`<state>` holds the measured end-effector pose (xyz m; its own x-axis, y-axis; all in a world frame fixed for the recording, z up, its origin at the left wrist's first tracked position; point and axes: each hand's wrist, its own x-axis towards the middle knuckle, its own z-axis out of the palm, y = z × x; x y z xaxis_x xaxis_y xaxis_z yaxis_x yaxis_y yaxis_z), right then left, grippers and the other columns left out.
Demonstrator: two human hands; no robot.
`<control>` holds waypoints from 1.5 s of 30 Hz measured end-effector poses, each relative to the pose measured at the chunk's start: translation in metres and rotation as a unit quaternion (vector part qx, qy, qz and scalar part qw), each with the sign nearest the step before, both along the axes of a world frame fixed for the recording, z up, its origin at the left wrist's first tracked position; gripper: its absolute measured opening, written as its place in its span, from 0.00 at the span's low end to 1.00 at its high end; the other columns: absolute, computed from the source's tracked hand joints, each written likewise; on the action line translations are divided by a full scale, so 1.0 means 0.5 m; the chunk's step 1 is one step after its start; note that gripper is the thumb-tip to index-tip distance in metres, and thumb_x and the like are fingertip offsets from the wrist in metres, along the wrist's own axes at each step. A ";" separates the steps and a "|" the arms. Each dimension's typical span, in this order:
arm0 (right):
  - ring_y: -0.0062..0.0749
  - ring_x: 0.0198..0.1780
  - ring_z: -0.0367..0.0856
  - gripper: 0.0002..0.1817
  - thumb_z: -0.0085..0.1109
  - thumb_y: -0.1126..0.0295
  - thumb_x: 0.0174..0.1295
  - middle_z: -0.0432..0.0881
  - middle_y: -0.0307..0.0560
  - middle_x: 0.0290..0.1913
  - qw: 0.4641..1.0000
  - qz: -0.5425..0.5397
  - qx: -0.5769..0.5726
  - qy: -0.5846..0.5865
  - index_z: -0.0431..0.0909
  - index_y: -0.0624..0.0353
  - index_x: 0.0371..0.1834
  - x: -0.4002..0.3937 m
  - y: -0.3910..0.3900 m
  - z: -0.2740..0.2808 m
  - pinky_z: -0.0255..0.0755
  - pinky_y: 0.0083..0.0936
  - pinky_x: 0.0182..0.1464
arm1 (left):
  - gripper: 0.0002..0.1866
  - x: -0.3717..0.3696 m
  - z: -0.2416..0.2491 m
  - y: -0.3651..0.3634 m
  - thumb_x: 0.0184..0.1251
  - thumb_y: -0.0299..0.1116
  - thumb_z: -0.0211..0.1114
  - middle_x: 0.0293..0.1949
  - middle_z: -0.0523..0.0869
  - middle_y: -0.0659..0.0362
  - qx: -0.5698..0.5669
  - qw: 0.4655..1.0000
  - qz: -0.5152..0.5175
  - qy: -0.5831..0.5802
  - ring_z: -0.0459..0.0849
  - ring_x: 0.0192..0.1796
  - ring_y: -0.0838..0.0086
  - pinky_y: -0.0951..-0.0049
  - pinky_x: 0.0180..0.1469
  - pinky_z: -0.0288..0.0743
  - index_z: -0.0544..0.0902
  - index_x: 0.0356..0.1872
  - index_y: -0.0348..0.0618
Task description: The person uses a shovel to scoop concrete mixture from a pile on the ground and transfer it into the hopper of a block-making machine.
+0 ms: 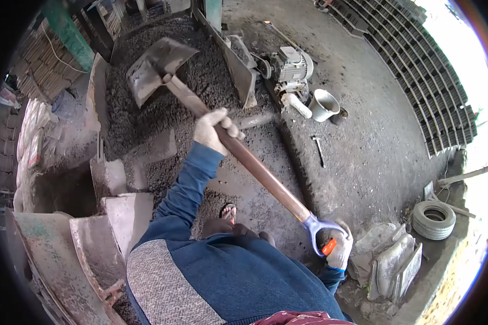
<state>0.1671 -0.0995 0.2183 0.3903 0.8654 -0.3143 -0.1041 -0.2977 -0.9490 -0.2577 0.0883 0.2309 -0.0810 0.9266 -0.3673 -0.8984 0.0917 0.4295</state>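
A shovel [257, 169] with a long wooden shaft runs diagonally across the head view. My left hand [214, 130], in a pale work glove, wraps round the shaft a little below the blade. At the other end my right hand [339, 246], gloved too, grips the purple D-shaped handle [314, 226]; an orange patch shows at that hand. The wide metal blade [160, 65] is at the upper left, over a heap of dark, crumbly wet mix [206, 54] inside a metal-sided trough.
An electric motor [294, 65] stands right of the trough's metal side wall [230, 59], with a bucket [324, 104] beside it. A hammer [319, 151] lies on the floor. Cement sacks [387, 254] and a tyre [434, 219] are at lower right. Rows of blocks [417, 76] line the far right.
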 end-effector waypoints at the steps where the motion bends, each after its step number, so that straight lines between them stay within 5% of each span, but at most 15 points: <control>1: 0.28 0.26 0.80 0.24 0.60 0.76 0.53 0.83 0.46 0.32 1.000 -0.007 -0.019 0.007 0.78 0.70 0.56 0.042 -0.036 -0.029 0.76 0.22 0.30 | 0.09 0.032 -0.007 -0.021 0.72 0.36 0.60 0.19 0.76 0.64 0.029 0.999 -0.024 0.002 0.79 0.23 0.65 0.47 0.38 0.79 0.76 0.30 0.49; 8: 0.29 0.34 0.84 0.26 0.61 0.75 0.49 0.86 0.46 0.40 0.998 -0.068 0.004 0.009 0.78 0.71 0.56 0.265 -0.265 -0.018 0.79 0.23 0.39 | 0.08 0.256 0.014 -0.161 0.72 0.35 0.61 0.25 0.78 0.63 0.077 0.989 -0.119 -0.029 0.82 0.30 0.64 0.44 0.45 0.80 0.76 0.31 0.49; 13: 0.39 0.41 0.88 0.43 0.60 0.70 0.47 0.87 0.54 0.40 0.995 -0.061 0.068 0.045 0.64 0.74 0.72 0.276 -0.338 0.156 0.84 0.32 0.49 | 0.06 0.331 0.050 -0.221 0.72 0.35 0.62 0.26 0.78 0.64 0.041 0.986 -0.143 -0.075 0.82 0.30 0.65 0.44 0.47 0.79 0.77 0.34 0.50; 15: 0.35 0.25 0.81 0.42 0.63 0.65 0.52 0.83 0.54 0.31 0.981 -0.077 0.135 0.120 0.64 0.72 0.71 0.248 -0.331 0.189 0.80 0.31 0.34 | 0.05 0.316 0.041 -0.206 0.72 0.35 0.61 0.27 0.79 0.64 0.000 0.986 -0.137 -0.093 0.82 0.30 0.66 0.44 0.47 0.79 0.77 0.35 0.51; 19: 0.32 0.14 0.74 0.36 0.66 0.63 0.56 0.79 0.55 0.25 0.957 -0.038 0.170 0.230 0.69 0.72 0.65 0.139 -0.250 0.190 0.74 0.28 0.19 | 0.03 0.216 0.008 -0.098 0.71 0.33 0.61 0.23 0.80 0.65 -0.017 0.996 -0.090 0.002 0.82 0.25 0.68 0.49 0.41 0.79 0.78 0.39 0.48; 21: 0.33 0.14 0.74 0.25 0.61 0.70 0.52 0.80 0.58 0.25 0.970 0.022 0.142 0.199 0.75 0.72 0.53 0.079 -0.181 0.154 0.70 0.24 0.14 | 0.04 0.124 -0.038 -0.015 0.70 0.32 0.61 0.21 0.79 0.64 -0.005 0.997 -0.075 0.035 0.82 0.23 0.68 0.50 0.37 0.79 0.78 0.39 0.45; 27: 0.33 0.24 0.81 0.18 0.59 0.77 0.56 0.82 0.54 0.30 0.967 0.096 0.099 0.215 0.78 0.70 0.51 -0.195 0.021 0.100 0.78 0.30 0.26 | 0.09 -0.156 -0.104 0.203 0.69 0.37 0.62 0.21 0.78 0.62 0.001 0.989 -0.041 0.144 0.80 0.22 0.67 0.53 0.33 0.79 0.77 0.36 0.42; 31: 0.26 0.32 0.81 0.19 0.65 0.74 0.60 0.83 0.43 0.35 0.960 0.202 0.134 0.138 0.80 0.68 0.55 -0.279 0.150 0.046 0.77 0.23 0.36 | 0.15 -0.258 -0.121 0.318 0.70 0.40 0.64 0.19 0.76 0.61 -0.036 0.968 0.050 0.242 0.78 0.22 0.68 0.58 0.32 0.81 0.75 0.26 0.46; 33: 0.23 0.33 0.81 0.19 0.64 0.73 0.62 0.83 0.41 0.35 0.956 0.255 0.112 0.093 0.79 0.68 0.56 -0.240 0.161 0.063 0.76 0.22 0.38 | 0.16 -0.218 -0.107 0.309 0.70 0.43 0.64 0.18 0.77 0.59 -0.102 0.956 0.024 0.273 0.79 0.23 0.66 0.61 0.34 0.82 0.75 0.25 0.48; 35: 0.23 0.36 0.81 0.22 0.64 0.72 0.59 0.84 0.42 0.39 0.978 0.176 0.092 0.071 0.79 0.68 0.57 -0.118 0.091 0.046 0.76 0.21 0.39 | 0.16 -0.096 -0.087 0.212 0.71 0.45 0.62 0.21 0.79 0.56 -0.027 0.961 0.010 0.275 0.82 0.27 0.63 0.54 0.39 0.82 0.75 0.27 0.47; 36: 0.25 0.36 0.82 0.23 0.64 0.73 0.56 0.84 0.42 0.40 0.977 0.156 0.076 0.127 0.79 0.68 0.56 -0.032 0.040 0.019 0.76 0.22 0.40 | 0.16 -0.026 -0.053 0.133 0.72 0.45 0.61 0.24 0.81 0.53 -0.015 0.990 -0.038 0.134 0.83 0.30 0.58 0.48 0.41 0.80 0.76 0.29 0.45; 37: 0.27 0.35 0.83 0.21 0.64 0.74 0.54 0.85 0.44 0.38 0.989 0.125 0.062 0.043 0.80 0.69 0.53 0.081 -0.021 -0.052 0.77 0.23 0.40 | 0.16 0.037 -0.030 0.053 0.73 0.45 0.59 0.27 0.83 0.50 -0.007 0.996 -0.083 -0.012 0.83 0.32 0.54 0.42 0.44 0.79 0.76 0.30 0.44; 41: 0.29 0.35 0.83 0.18 0.61 0.74 0.51 0.85 0.44 0.39 0.996 -0.081 0.011 0.044 0.81 0.65 0.47 0.367 -0.322 -0.122 0.78 0.23 0.40 | 0.12 0.233 -0.065 -0.168 0.73 0.38 0.57 0.36 0.83 0.45 0.104 0.959 -0.263 0.009 0.82 0.44 0.41 0.29 0.59 0.71 0.78 0.35 0.39; 43: 0.32 0.36 0.84 0.16 0.60 0.71 0.53 0.84 0.46 0.39 0.991 -0.127 0.016 0.026 0.79 0.64 0.46 0.512 -0.466 -0.142 0.80 0.25 0.42 | 0.11 0.329 -0.161 -0.230 0.71 0.37 0.59 0.38 0.83 0.44 0.138 0.927 -0.316 -0.150 0.82 0.48 0.44 0.27 0.63 0.68 0.79 0.39 0.38; 45: 0.29 0.31 0.82 0.16 0.62 0.67 0.52 0.82 0.42 0.33 0.991 -0.132 0.024 0.022 0.78 0.62 0.43 0.534 -0.522 -0.069 0.77 0.22 0.36 | 0.11 0.352 -0.161 -0.256 0.70 0.36 0.60 0.40 0.84 0.45 0.078 0.929 -0.320 -0.167 0.82 0.50 0.46 0.28 0.63 0.68 0.81 0.41 0.38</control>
